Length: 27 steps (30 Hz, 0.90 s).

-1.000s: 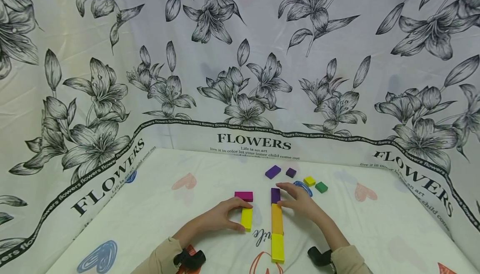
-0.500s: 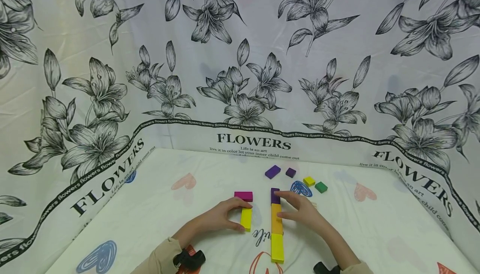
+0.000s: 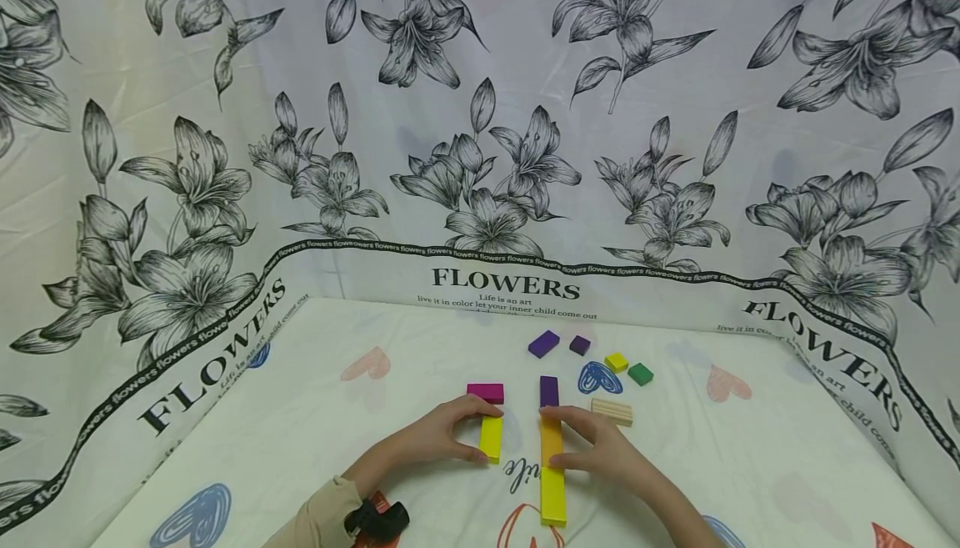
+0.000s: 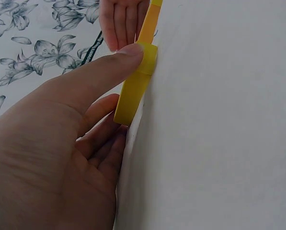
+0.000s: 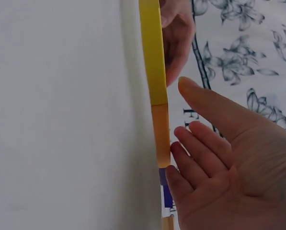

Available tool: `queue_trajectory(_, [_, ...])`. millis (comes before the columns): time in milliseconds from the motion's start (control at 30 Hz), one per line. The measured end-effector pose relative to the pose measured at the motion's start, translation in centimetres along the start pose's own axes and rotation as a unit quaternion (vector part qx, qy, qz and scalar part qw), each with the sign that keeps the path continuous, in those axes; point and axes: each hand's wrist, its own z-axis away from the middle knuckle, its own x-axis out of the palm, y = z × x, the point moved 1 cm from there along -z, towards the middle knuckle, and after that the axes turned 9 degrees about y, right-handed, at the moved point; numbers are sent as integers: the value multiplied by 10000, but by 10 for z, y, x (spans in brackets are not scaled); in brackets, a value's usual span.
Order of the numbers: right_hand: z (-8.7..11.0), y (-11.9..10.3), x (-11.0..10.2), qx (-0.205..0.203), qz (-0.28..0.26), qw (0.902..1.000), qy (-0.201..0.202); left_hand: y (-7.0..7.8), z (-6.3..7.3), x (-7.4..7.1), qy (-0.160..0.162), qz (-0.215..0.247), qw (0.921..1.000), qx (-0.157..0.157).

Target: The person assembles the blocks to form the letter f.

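Observation:
My left hand [image 3: 442, 431] pinches a yellow block [image 3: 491, 438] lengthwise, index finger at its far end and thumb at its near end; the left wrist view shows the same yellow block [image 4: 131, 100]. Just beyond it lies a magenta block [image 3: 486, 394]. To the right runs a straight row: a purple block [image 3: 549, 391], an orange block [image 3: 551, 438] and a second yellow block [image 3: 553, 498]. Beside the orange block is my right hand [image 3: 607, 452], fingers loosely extended. In the right wrist view, its thumb stands apart from the row and its fingertips lie along the orange block [image 5: 162, 136].
A pale ridged wooden piece [image 3: 612, 412] lies right of the row. Farther back are a long purple block [image 3: 543, 344], a small purple block [image 3: 580, 345], a small yellow block [image 3: 617, 362] and a green block [image 3: 641, 374]. Flower-print cloth [image 3: 491, 173] rises behind.
My right hand has slid toward me along the row, from the purple block to the orange one, uncovering the wooden piece. The left hand and the blocks stay put.

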Motion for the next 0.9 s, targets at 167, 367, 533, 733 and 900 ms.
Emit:
queue_trajectory(167, [2,1,2,-137,-65,9999,-60,-1,-1,1,15,-42,10000,-29])
queue_trajectory(367, [2,5,2,-300,2,9995,-78,1,-1,0,12,-119,9999,13])
queue_trajectory(533, [2,8,3,-343,-20,9994,-106,1,-3,-2,21,-107,9998,155])
queue_trajectory(733, [4,8,3,-431,-130,9988,-196,0,-3,-2,14,-109,9998,171])
queue_trajectory(900, [4,6,4,-405,-245,9986,-231,1,-4,-4,89,-43,9998,187])
